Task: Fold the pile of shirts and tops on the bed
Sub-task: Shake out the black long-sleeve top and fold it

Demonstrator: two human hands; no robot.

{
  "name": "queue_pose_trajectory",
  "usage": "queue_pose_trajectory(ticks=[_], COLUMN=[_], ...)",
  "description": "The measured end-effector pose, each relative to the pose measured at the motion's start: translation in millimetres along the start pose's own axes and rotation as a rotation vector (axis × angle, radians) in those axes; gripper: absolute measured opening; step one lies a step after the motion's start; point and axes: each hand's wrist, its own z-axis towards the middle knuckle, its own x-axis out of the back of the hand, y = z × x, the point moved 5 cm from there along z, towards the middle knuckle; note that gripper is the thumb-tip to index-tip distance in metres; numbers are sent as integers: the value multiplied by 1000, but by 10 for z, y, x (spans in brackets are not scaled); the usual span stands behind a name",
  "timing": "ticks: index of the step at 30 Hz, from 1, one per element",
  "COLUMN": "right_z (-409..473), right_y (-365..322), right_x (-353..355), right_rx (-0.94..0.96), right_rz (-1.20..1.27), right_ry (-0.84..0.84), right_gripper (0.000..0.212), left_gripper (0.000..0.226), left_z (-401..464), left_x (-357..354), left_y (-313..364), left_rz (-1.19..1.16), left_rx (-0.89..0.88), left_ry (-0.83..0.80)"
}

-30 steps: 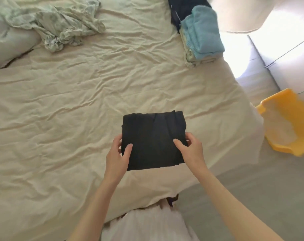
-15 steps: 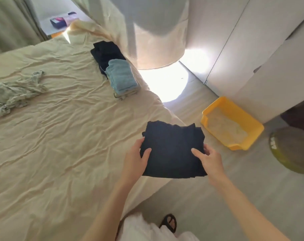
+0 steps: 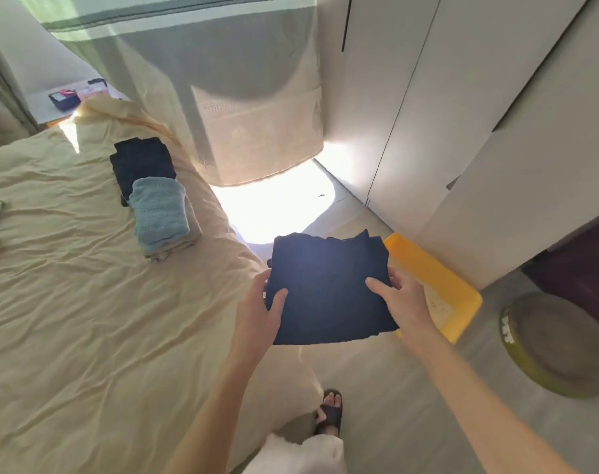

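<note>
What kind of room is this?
Most likely a bedroom. There is a big bed with a wrinkled cream sheet, folded clothes stacked on it, tall white wardrobe doors along the wall, and a curtain over a sunny window.

The person is wearing no sleeves: both forearms are showing bare from elbow to wrist. The left hand (image 3: pixel 260 311) and the right hand (image 3: pixel 402 300) are carrying no rings, watch or bands that can be seen. A white, loose fabric garment (image 3: pixel 300 455) is covering the lower body. A dark open-toed slide sandal with a broad strap (image 3: pixel 330 412) is covering one foot, leaving the toes exposed.
</note>
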Motion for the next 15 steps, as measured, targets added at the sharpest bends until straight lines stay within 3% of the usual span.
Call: queue_pose_trajectory(ticks=[8, 15], right_z=[1493, 2723], right_y=[-642, -1099], right_x=[484, 189], right_rx=[33, 100], right_rz=[-96, -230], right_ry=[-63, -237], right_gripper=[24, 27], left_gripper=[37, 38], left_z=[1167, 1991], left_x=[-679, -822], left_y=[655, 816], left_rz=[-27, -44], left_rx=[51, 172], left_ry=[50, 188])
